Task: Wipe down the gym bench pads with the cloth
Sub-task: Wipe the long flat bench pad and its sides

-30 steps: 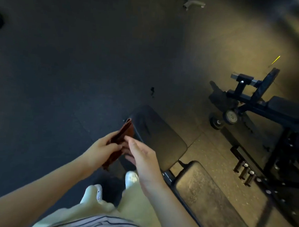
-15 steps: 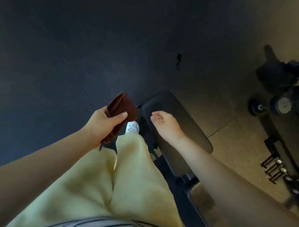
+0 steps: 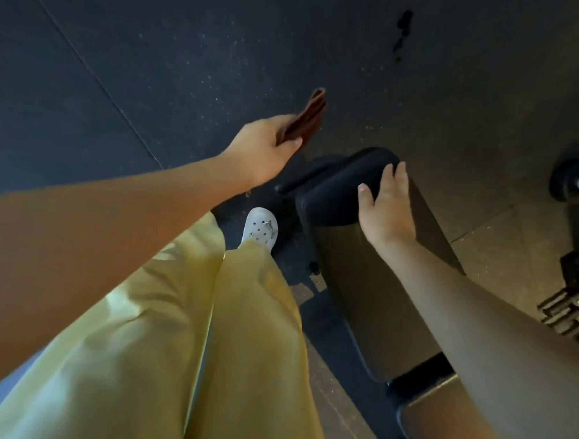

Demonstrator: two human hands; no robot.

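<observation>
A black padded bench pad runs from the centre toward the lower right, with a second pad below it past a gap. My left hand holds a folded brown cloth in the air, up and left of the pad's far end, clear of the pad. My right hand rests flat on the pad near its rounded far end, fingers straight.
Dark rubber floor spreads to the left and ahead. My yellow-trousered legs and a white clog stand just left of the bench frame. A wheel and metal pegs of another machine sit at the right edge.
The view has closed in on the bench. My left hand carried the cloth forward and up. My right hand went from hovering with curled fingers to lying flat on the pad.
</observation>
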